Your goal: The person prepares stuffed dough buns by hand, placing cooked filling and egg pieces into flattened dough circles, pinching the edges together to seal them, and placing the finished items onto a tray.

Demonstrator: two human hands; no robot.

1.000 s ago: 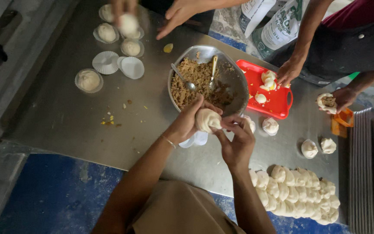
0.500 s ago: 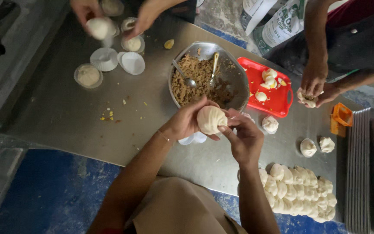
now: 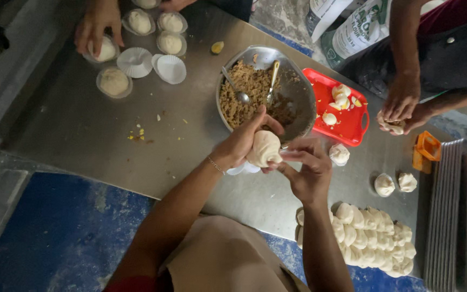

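A: What are the fingers doing?

B: The left hand [image 3: 239, 145] is cupping a pale round dough ball [image 3: 264, 148], its fingers curling around the far side. The right hand [image 3: 307, 172] is pinching the ball's near edge between thumb and fingertips, the other fingers lying half folded. Both are closing on the same piece (held in the air, just above the table's near half).

A: And right around them?

B: Directly behind the ball a metal bowl [image 3: 298, 89] is sitting, filled with crumbly brown filling [image 3: 247, 92], with two spoons [image 3: 236, 91] standing in it. A red tray [image 3: 347, 124] with a few dough lumps is lying just to the right of the bowl. A single dough lump [image 3: 339, 154] is resting beside the right hand.

A: Further out?

B: A cluster of shaped dumplings [image 3: 374, 238] is lying on the steel table [image 3: 82, 130] near the right forearm. At the far left, another person's hand [image 3: 95, 27] is pressing a dough piece in a white paper cup [image 3: 135, 61], among several more cups. At the right, a second person's hands [image 3: 401, 108] are working a small piece, near an orange cutter [image 3: 425, 148] and stacked metal trays [image 3: 449, 216].
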